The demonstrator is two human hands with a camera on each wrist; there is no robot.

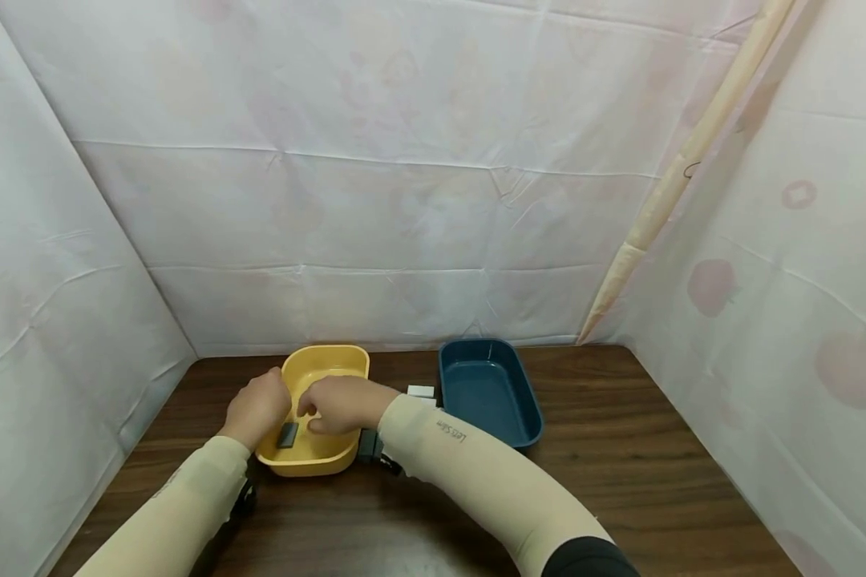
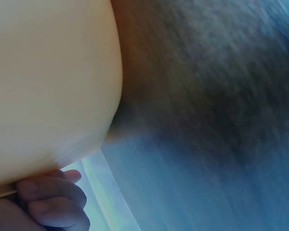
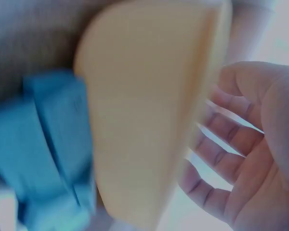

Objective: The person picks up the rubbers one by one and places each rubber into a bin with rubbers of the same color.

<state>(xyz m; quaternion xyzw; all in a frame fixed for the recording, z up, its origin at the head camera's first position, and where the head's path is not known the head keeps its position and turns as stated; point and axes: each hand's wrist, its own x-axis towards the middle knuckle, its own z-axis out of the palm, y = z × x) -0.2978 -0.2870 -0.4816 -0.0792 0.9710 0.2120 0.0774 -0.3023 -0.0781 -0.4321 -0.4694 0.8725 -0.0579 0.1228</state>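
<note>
A yellow plastic bin [image 1: 310,465] stands on the left part of the table. My left hand [image 1: 258,407] grips its left rim; in the left wrist view the curled fingers [image 2: 58,204] meet the edge of the bin wall. Over the bin reaches my right hand [image 1: 342,403], its fingers loosely bent. The right wrist view shows this palm and fingers with nothing held, beyond the blurred bin wall [image 3: 135,115]. Inside the bin lies a small dark grey block [image 1: 287,435], near the left hand.
Right of the yellow bin sit dark blue-grey blocks [image 1: 366,444], partly hidden by the right wrist. White blocks [image 1: 421,392] lie behind the right forearm. A dark blue bin [image 1: 487,393] stands further right. White patterned sheets [image 1: 375,208] enclose the table's back and sides.
</note>
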